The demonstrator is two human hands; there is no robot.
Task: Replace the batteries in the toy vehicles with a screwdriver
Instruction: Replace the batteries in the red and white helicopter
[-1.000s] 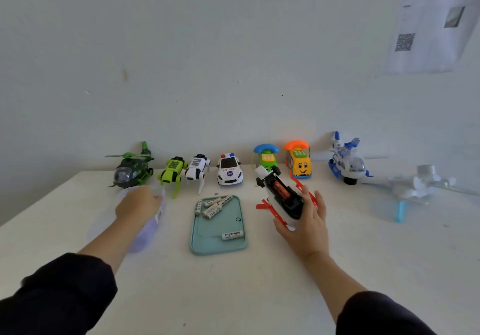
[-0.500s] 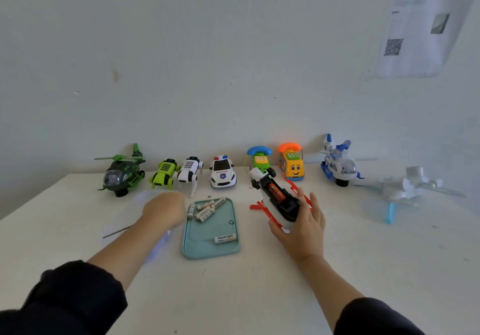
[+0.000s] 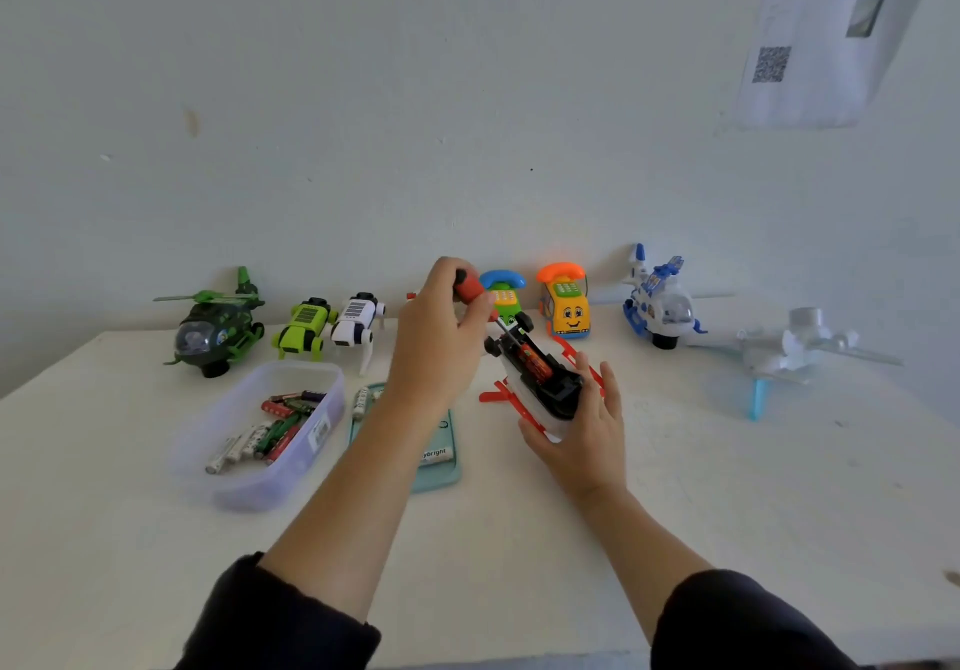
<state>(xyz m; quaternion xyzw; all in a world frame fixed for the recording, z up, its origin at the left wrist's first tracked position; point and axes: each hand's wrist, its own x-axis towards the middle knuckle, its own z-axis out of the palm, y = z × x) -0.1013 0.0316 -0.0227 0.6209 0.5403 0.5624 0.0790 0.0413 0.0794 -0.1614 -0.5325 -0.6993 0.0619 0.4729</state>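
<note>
Head view, itemised.

1. My left hand (image 3: 441,329), centre of frame: fingers curled round the red handle of a screwdriver (image 3: 474,291). Its thin shaft slants down and right to the open underside of item 2.

2. Upturned toy vehicle (image 3: 535,375), just right of centre: white body, black belly, red skids and small black wheels. An orange-red battery (image 3: 531,360) lies in its exposed compartment.

3. My right hand (image 3: 582,425), below and right of the vehicle: fingers wrapped about its near end, propping it at a tilt on the table (image 3: 727,487).

4. Clear plastic tub (image 3: 291,472), lower left of centre: loose batteries (image 3: 270,433) inside, red, green and silver. The white label on its wall is too small to read.

5. Teal tray (image 3: 441,477), partly behind my left forearm: a few white batteries at its far end; one near the front edge shows the letters "ybright".

6. Row along the wall, left to right: green helicopter (image 3: 215,326); lime-green robot dog (image 3: 304,326); white robot dog (image 3: 358,318); green toy phone car with blue handset (image 3: 504,290), partly behind my left hand; yellow toy phone car with orange handset (image 3: 566,305), smiling face on the front; blue-and-white aeroplane (image 3: 657,305).

7. Pale grey aeroplane on a blue stand (image 3: 784,349), far right, blurred.

8. Paper sheet (image 3: 821,35), upper right on the wall: a QR code and a small photo; text illegible.
</note>
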